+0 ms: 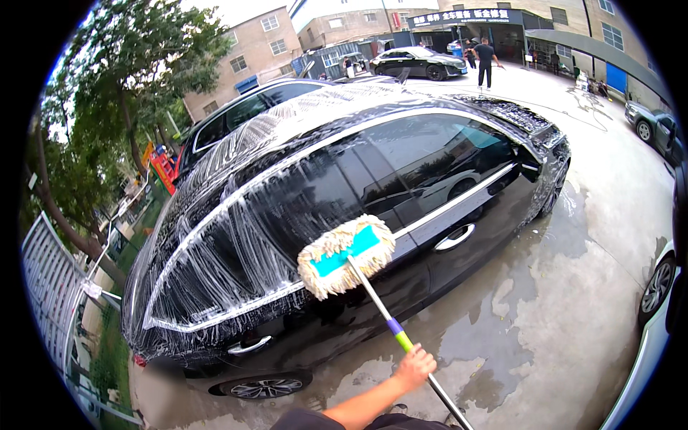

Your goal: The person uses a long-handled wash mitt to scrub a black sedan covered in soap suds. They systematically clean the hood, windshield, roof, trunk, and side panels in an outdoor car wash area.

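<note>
My left hand (416,368) is wrapped round the metal pole of a car wash mop (346,256), just below its purple and green collar. The mop has a shaggy cream head with a blue middle. Its head lies against the side of a black car (494,229), around the lower edge of the rear side window. White foam (236,251) streaks the rear windows, roof and back of this car; the front door's lower panel shows little foam. The pole's lower end runs out of the picture at the bottom. My right hand is out of sight.
Wet concrete (487,344) spreads along the car's near side. Another dark car (244,111) stands close beyond it. Parked vehicles (656,287) line the right edge. A person in dark clothes (485,61) stands far off near a black sedan (419,63). Metal fencing (50,272) is at left.
</note>
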`<state>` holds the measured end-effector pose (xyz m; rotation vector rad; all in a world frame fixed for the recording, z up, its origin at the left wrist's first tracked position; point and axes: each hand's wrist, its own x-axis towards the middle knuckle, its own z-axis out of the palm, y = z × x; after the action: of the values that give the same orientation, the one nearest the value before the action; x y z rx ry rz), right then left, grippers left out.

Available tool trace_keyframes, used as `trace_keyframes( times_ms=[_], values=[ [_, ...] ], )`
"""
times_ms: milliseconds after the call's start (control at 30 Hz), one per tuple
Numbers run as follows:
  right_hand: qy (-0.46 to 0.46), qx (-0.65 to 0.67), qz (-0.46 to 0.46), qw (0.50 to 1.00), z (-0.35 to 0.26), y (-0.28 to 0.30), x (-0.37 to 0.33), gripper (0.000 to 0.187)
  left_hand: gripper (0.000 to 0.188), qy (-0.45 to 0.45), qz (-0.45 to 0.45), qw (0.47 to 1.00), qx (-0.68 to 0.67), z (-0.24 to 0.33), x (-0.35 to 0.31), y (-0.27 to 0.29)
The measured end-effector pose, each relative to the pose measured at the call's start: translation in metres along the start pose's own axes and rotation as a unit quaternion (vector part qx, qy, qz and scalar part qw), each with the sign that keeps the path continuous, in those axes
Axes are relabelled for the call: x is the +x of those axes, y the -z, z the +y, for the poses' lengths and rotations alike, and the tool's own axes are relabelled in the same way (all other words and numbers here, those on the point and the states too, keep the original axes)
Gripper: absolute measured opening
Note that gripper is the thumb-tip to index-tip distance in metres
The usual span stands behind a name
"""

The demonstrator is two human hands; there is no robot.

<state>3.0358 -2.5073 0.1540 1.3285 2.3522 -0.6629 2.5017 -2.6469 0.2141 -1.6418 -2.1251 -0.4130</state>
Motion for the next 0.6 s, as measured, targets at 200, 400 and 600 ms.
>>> trace_keyframes(
  times_ms=[200,400,600],
  values=[
    [0.084,0.038,0.1,0.991,-0.133,0.12,0.11,0.046,0.013,0.011,0.11,0.979,0.174,-0.112,0.167,0.077],
    [0.192,0.101,0.137,0.967,-0.189,0.202,0.13,0.051,0.007,0.095,0.125,0.966,0.204,-0.171,0.255,0.145],
    [0.091,0.073,0.022,0.993,-0.051,0.135,0.127,0.048,0.014,0.052,0.083,0.985,0.144,-0.065,0.207,0.029]
  ],
)
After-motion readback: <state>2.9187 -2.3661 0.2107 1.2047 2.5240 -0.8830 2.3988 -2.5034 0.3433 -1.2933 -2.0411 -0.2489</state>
